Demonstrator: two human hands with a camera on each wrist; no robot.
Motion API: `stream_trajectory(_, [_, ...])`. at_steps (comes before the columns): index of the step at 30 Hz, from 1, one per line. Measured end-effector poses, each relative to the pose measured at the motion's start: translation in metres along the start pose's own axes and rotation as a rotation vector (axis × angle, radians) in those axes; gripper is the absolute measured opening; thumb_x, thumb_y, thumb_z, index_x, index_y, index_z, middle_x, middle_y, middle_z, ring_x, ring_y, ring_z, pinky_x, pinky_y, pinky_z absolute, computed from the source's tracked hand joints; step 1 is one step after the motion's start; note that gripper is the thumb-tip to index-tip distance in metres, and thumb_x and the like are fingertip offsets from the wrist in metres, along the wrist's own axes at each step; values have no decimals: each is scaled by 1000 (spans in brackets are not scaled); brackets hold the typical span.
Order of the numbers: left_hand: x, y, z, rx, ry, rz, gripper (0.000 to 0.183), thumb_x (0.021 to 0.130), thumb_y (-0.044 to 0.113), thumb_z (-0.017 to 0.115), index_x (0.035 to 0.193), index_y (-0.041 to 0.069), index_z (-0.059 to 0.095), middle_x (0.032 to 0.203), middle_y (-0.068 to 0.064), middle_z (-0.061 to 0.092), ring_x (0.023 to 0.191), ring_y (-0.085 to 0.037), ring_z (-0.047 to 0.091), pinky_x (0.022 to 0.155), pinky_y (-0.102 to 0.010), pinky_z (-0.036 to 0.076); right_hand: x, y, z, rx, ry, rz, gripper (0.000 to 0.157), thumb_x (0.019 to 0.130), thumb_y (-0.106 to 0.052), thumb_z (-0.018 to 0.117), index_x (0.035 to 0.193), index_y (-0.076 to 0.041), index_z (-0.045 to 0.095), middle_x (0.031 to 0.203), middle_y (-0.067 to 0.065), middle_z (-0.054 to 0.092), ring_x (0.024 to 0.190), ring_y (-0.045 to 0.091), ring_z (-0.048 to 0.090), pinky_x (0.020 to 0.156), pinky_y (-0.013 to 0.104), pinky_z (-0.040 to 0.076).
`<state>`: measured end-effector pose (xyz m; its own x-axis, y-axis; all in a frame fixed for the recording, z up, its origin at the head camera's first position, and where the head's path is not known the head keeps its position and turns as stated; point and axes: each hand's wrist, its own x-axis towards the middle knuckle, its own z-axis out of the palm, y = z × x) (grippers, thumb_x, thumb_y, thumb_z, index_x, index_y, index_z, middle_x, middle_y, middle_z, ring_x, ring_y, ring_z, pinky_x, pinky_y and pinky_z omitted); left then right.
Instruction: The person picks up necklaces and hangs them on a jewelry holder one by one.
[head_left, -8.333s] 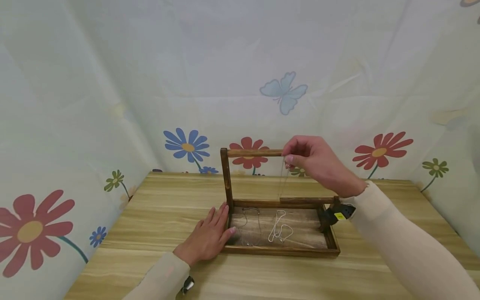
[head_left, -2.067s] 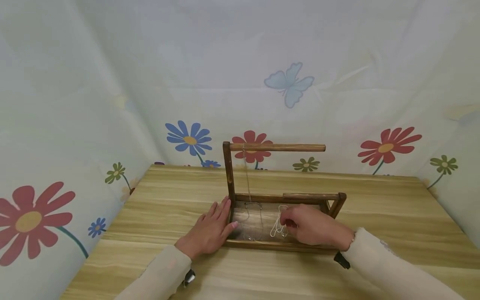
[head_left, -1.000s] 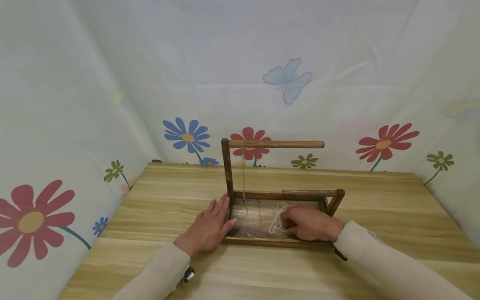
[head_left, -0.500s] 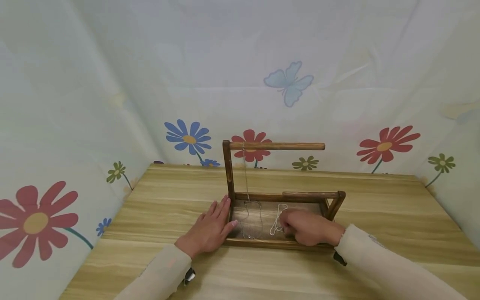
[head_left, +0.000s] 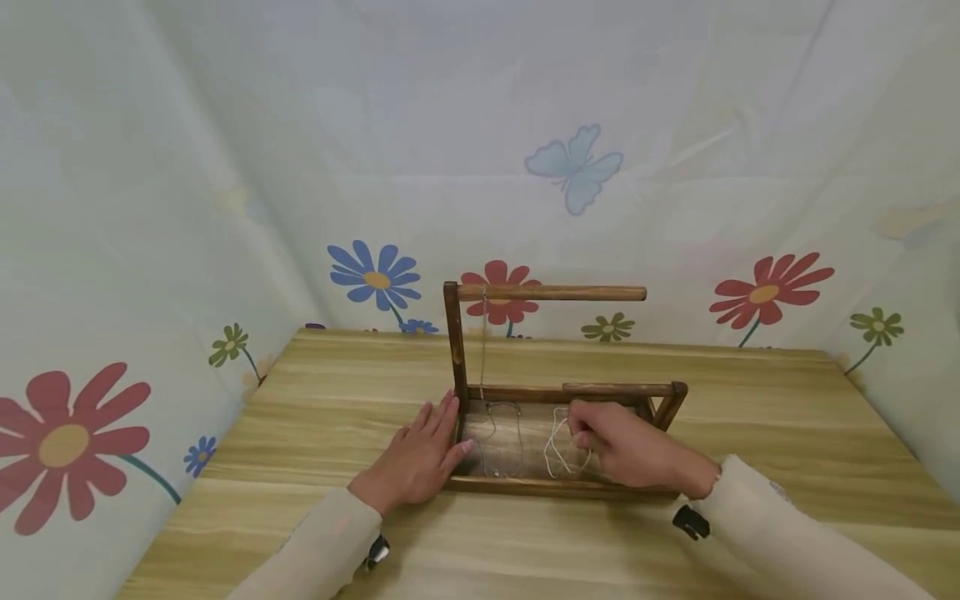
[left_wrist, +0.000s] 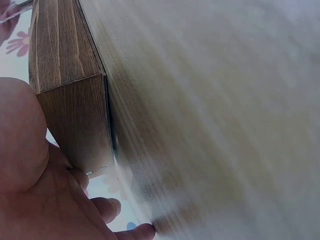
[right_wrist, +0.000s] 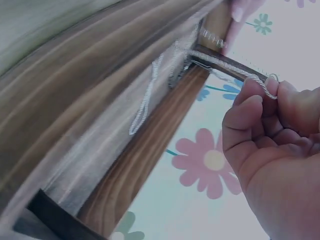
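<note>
The left hand (head_left: 411, 462) lies flat with its fingers stretched out along the tray's left end, thumb over the rim, holding nothing; the right hand (head_left: 626, 446) curls in, thumb and finger pinching the end of a silvery rope-twist chain (right_wrist: 227, 64). That chain rises from the tray to the fingertips, the rest of it in loose, narrow loops on the tray floor. The shallow, rectangular tray (head_left: 540, 485) is of brown-stained wood with plainly visible grain. Beside the looped chain, nearer the left hand, lies a thinner, darker necklace (head_left: 504, 405). At the left, a square post (head_left: 454, 346) carries a round, level rod (head_left: 570, 293), from which a fine chain (head_left: 483, 350) hangs straight down. A shorter post (head_left: 671, 407) at the right bears a low bar (head_left: 618, 389). Beneath is the desk (head_left: 300, 433), pale and streaked with wood grain; behind it, creased cloth (head_left: 375, 150) printed with flat-petalled flowers and a blue butterfly.
</note>
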<state>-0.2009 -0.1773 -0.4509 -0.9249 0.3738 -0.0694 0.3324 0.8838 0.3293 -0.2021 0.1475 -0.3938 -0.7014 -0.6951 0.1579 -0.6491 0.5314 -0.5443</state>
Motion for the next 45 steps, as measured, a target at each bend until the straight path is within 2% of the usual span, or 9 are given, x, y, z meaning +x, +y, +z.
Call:
stream_trajectory(7, [0, 0, 0, -4, 1, -7, 75, 111, 53, 37, 168, 8, 17, 178, -6, 12, 162, -41, 18, 122, -69, 28, -1, -9, -5, 31, 34, 24, 24, 103, 0, 57, 85, -14, 48, 77, -9, 42, 71, 2, 44, 67, 24, 40])
stream_trajectory(16, [-1, -1, 1, -8, 3, -2, 75, 111, 53, 37, 168, 8, 17, 178, -7, 12, 162, -42, 19, 121, -69, 29, 0, -17, -4, 66, 125, 25, 19, 103, -4, 58, 88, -15, 51, 79, -6, 50, 72, 2, 45, 69, 25, 42])
stream_trajectory(24, [0, -1, 2, -21, 5, -5, 75, 111, 53, 37, 168, 8, 18, 177, -7, 14, 162, -42, 19, 120, -70, 29, 1, -24, -1, 277, 217, 30, 15, 105, -6, 55, 91, -10, 57, 82, 1, 60, 71, 5, 48, 66, 26, 44])
stream_trajectory(29, [0, -1, 2, -24, 2, -6, 76, 111, 54, 36, 168, 8, 17, 177, -8, 13, 162, -42, 18, 120, -70, 29, 7, -35, -5, 392, 237, 92, 16, 106, -6, 55, 90, -6, 59, 85, 9, 62, 71, 13, 51, 66, 27, 45])
stream_trajectory(34, [0, 0, 1, -21, 4, -6, 76, 111, 54, 37, 168, 8, 17, 177, -7, 13, 162, -42, 18, 120, -70, 29, 16, -46, -18, 508, 225, 161, 16, 108, -6, 52, 94, 1, 57, 90, 16, 64, 76, 18, 57, 68, 27, 47])
stream_trajectory(39, [0, 1, 0, -23, -3, -6, 75, 111, 53, 37, 168, 8, 17, 177, -8, 13, 162, -42, 19, 120, -70, 30, 29, -53, -35, 645, 235, 171, 19, 111, -6, 45, 98, 5, 52, 96, 12, 64, 84, 15, 64, 73, 27, 51])
stream_trajectory(41, [-1, 2, 0, -26, -6, -9, 75, 111, 53, 37, 168, 8, 18, 177, -8, 13, 162, -42, 19, 120, -70, 29, 34, -54, -42, 691, 253, 172, 18, 111, -6, 43, 98, 3, 52, 97, 7, 64, 85, 14, 64, 74, 27, 51])
stream_trajectory(45, [-2, 3, -1, -33, -7, -11, 75, 111, 52, 38, 168, 7, 18, 177, -8, 14, 162, -41, 18, 120, -71, 29, 43, -58, -53, 742, 316, 122, 19, 111, -4, 44, 94, -1, 52, 97, 1, 66, 85, 12, 64, 72, 26, 49])
